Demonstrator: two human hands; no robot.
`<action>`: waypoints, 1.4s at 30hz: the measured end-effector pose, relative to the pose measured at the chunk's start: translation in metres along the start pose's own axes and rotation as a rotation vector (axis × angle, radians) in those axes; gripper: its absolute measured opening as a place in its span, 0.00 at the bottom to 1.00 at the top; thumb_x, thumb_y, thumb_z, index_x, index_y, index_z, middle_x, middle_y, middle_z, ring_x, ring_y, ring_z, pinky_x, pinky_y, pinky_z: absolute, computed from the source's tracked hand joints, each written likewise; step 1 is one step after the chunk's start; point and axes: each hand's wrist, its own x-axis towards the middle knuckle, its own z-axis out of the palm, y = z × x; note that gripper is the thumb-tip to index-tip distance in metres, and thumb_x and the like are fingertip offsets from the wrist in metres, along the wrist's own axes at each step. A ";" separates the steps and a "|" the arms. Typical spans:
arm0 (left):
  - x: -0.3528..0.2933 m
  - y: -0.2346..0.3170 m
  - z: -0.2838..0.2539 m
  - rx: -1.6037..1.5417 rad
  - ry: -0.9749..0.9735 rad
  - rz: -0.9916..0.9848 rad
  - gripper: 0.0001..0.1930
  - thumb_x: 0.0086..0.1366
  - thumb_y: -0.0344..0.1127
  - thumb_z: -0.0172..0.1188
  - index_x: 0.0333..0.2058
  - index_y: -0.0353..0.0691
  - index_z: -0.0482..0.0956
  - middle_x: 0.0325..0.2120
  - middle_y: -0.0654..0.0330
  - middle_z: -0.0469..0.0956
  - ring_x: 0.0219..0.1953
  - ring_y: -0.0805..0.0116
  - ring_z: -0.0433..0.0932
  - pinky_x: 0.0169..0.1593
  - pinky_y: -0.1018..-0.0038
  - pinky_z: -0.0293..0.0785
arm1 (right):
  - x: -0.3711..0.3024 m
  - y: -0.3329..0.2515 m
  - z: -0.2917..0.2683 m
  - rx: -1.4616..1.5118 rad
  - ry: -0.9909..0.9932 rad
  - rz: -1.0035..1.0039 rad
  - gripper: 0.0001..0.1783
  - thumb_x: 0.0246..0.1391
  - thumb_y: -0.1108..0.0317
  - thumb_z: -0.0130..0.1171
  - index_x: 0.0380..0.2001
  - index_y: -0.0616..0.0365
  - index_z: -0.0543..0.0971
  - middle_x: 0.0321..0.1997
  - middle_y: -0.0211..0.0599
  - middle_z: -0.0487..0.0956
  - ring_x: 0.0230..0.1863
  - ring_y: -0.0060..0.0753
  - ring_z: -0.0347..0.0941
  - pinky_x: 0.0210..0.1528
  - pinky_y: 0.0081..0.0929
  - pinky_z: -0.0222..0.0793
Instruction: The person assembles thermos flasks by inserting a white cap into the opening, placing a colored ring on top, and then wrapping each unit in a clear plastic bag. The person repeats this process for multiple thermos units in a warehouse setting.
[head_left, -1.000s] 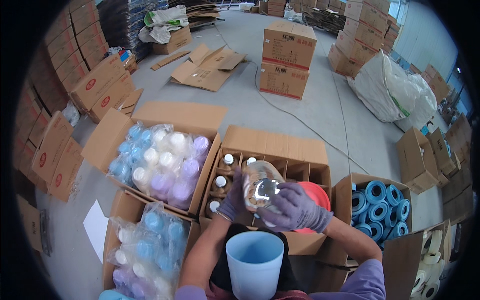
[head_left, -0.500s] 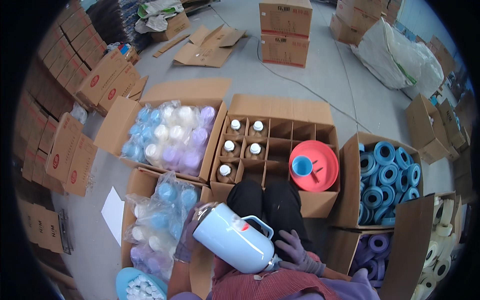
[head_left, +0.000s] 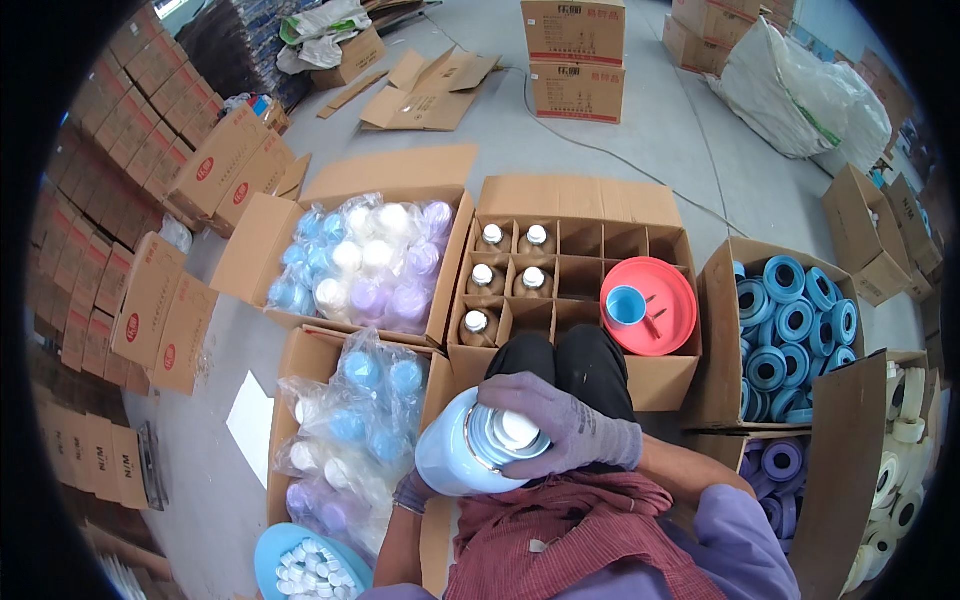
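A light blue thermos flask (head_left: pixel 447 455) tilts over my lap, its top with a white stopper (head_left: pixel 516 430) facing up toward me. My right hand (head_left: pixel 560 425), in a purple-grey glove, is closed around the flask's top, fingers curled about the stopper and collar. Low on the flask's left side is my gloved left hand (head_left: pixel 413 492), mostly hidden behind the body, supporting it. Just beyond my knees stands a divided carton (head_left: pixel 625 385) with several white-capped brown bottles (head_left: pixel 481 280) in its left cells. A red round tray (head_left: pixel 672 335) with a blue cup (head_left: pixel 627 306) rests on its right side.
To the left, two cartons hold bagged blue, white and purple cups (head_left: pixel 375 255). A blue bowl of white stoppers (head_left: pixel 312 570) sits at lower left. Right-hand cartons contain blue rings (head_left: pixel 795 320), purple rings (head_left: pixel 782 462) and cream rings (head_left: pixel 905 430). Stacked boxes (head_left: pixel 577 90) stand farther off.
The flask has turned from lying with its top toward lower right to having its top face up. My right hand, formerly spread beside it, has closed over the top.
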 end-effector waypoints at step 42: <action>0.199 0.176 -0.010 0.314 -0.620 -0.004 0.13 0.55 0.44 0.64 0.31 0.40 0.79 0.23 0.54 0.78 0.27 0.54 0.79 0.32 0.63 0.74 | -0.458 0.127 -0.296 -0.890 0.541 1.929 0.54 0.43 0.55 0.67 0.72 0.43 0.52 0.74 0.40 0.56 0.69 0.54 0.59 0.62 0.56 0.64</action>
